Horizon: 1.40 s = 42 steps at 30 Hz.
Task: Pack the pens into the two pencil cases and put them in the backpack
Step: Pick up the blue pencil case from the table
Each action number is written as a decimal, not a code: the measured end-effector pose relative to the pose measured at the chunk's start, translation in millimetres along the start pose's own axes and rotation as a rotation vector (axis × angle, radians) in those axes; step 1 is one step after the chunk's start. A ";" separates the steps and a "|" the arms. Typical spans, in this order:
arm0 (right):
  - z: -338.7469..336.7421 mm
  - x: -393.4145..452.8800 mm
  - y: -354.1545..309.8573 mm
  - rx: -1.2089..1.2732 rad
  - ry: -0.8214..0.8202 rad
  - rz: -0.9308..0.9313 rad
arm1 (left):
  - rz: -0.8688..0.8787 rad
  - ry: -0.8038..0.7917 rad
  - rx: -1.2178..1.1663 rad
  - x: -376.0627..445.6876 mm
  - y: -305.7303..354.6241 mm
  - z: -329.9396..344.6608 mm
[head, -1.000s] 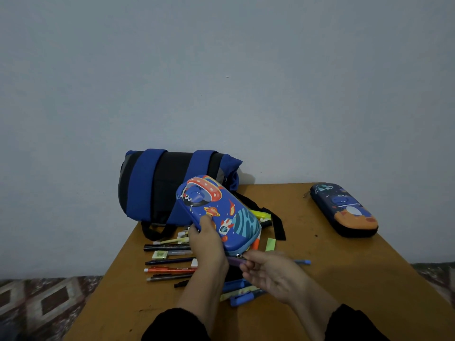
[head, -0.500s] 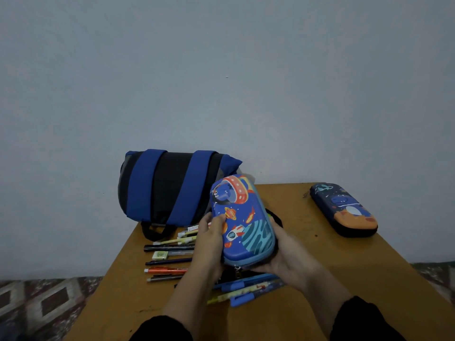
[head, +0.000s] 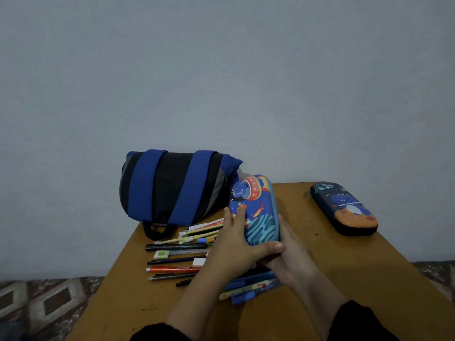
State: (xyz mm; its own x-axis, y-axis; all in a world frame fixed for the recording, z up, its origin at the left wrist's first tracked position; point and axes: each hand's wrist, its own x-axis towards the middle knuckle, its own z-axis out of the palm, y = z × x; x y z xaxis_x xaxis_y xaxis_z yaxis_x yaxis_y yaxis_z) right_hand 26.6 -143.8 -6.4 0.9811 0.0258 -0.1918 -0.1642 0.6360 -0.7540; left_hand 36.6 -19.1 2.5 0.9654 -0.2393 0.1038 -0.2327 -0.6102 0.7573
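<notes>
Both my hands hold a bright blue pencil case [head: 256, 207] with a rocket print, tilted up on edge above the table. My left hand [head: 236, 239] grips its left side and near end, thumb under the end. My right hand [head: 290, 257] cups it from the right and below. Several pens [head: 177, 247] and small erasers lie spread on the table left of my hands, and more blue and yellow pens [head: 248, 286] lie beneath them. A second, dark blue pencil case [head: 344, 207] lies closed at the right. The blue and black backpack [head: 172, 185] lies at the table's back left.
The wooden table [head: 344, 279] stands against a plain grey wall. A patterned floor [head: 49, 299] shows past its left and right edges. A black backpack strap loops onto the table beside the pens.
The blue case has swung from leaning left to standing more upright and shifted right. My right hand let go of a pen and moved under the case's right side.
</notes>
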 end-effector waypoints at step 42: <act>-47.9 -13.2 -47.2 0.147 0.134 -0.028 | -0.338 0.340 -1.237 -24.4 -5.5 17.0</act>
State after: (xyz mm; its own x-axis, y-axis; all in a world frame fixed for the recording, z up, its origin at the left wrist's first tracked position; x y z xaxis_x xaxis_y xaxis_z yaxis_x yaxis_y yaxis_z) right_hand 16.4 -211.2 1.6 0.9609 -0.0907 -0.2615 -0.1102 0.7413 -0.6620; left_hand 12.3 -22.8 -15.2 0.9776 0.0979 -0.1864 0.1079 0.5271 0.8429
